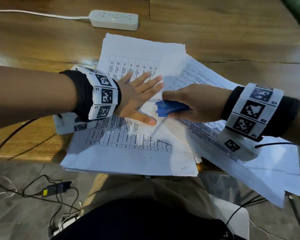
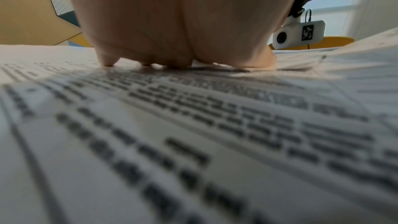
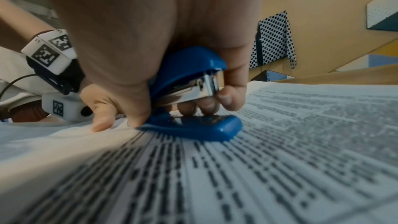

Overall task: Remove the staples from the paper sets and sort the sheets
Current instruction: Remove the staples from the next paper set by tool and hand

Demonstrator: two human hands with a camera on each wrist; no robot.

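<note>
Printed paper sets (image 1: 132, 149) lie overlapping at the near edge of the wooden desk (image 1: 232, 40). My left hand (image 1: 140, 94) lies flat on the top sheet (image 2: 193, 142), fingers spread and straight, pressing it down. My right hand (image 1: 187, 103) grips a small blue stapler (image 1: 170, 108) whose rear end touches the paper between my left thumb and fingers. In the right wrist view the blue stapler (image 3: 191, 101) rests base-down on the sheets (image 3: 280, 159), its metal magazine showing, with my right hand (image 3: 150, 67) curled round it. No staple is visible.
A white power strip (image 1: 114, 19) with its cable lies at the back of the desk. More sheets (image 1: 260, 163) hang over the desk's near right edge. Cables and a small black adapter (image 1: 57, 187) lie on the floor below.
</note>
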